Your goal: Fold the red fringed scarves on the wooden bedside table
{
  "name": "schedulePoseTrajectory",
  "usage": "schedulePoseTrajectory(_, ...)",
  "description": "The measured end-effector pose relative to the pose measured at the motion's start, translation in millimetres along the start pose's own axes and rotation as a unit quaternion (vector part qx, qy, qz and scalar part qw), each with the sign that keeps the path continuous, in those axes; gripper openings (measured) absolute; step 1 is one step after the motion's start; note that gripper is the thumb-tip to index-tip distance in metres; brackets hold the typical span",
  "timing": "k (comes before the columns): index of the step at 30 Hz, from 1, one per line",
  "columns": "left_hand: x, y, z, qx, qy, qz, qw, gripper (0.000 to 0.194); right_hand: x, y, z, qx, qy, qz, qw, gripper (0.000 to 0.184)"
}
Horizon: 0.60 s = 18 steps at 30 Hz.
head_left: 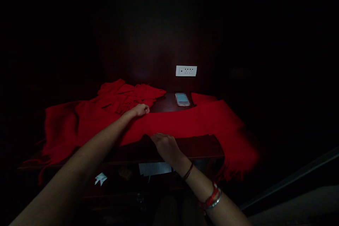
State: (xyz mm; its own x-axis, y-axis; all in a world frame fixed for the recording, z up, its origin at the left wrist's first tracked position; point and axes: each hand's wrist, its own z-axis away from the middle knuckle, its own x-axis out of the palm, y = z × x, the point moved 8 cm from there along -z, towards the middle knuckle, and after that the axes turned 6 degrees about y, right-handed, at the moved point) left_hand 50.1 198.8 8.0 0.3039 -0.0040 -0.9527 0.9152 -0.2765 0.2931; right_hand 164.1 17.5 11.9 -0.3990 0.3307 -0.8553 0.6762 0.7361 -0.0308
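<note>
A long red scarf [182, 122] with fringed ends lies spread across a dark wooden surface [190, 147]. My left hand [141, 109] is closed at the scarf's far edge, the fingers curled in. At the near edge, my right hand [166, 146] has its fingers together and bent over the cloth; its thumb is hidden. Between the hands the scarf lies fairly flat. Its right end hangs over the surface's edge with the fringe down. On the left, more red fringed cloth [119, 95] is bunched up; whether it belongs to the same scarf I cannot tell.
Behind the scarf lies a phone-like object [182, 99] with a blurred face. A white wall socket [186, 71] is on the dark back panel. Below the surface are a printed sheet [155, 168] and a small white piece [101, 178]. Much of the surroundings is dark.
</note>
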Motion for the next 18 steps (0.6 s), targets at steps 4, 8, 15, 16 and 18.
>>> schedulePoseTrajectory(4,-9.7,12,10,0.052,0.042,-0.064,0.996,0.022,-9,15,9,0.034,0.026,-0.035,0.998,0.030)
schedulePoseTrajectory(8,-13.7,54,56,0.198,0.154,-0.133,0.959,0.037,-11,34,24,0.060,0.022,-0.054,0.996,0.029)
schedulePoseTrajectory(15,14.7,28,120,0.166,0.054,-0.105,0.979,0.056,-10,38,30,0.051,0.017,-0.071,0.996,0.029)
schedulePoseTrajectory(16,14.9,24,123,0.173,0.039,-0.107,0.978,0.056,-10,37,30,0.048,0.018,-0.073,0.996,0.028)
schedulePoseTrajectory(18,14.5,20,124,0.193,0.006,-0.115,0.975,0.052,-11,35,29,0.040,0.017,-0.074,0.996,0.028)
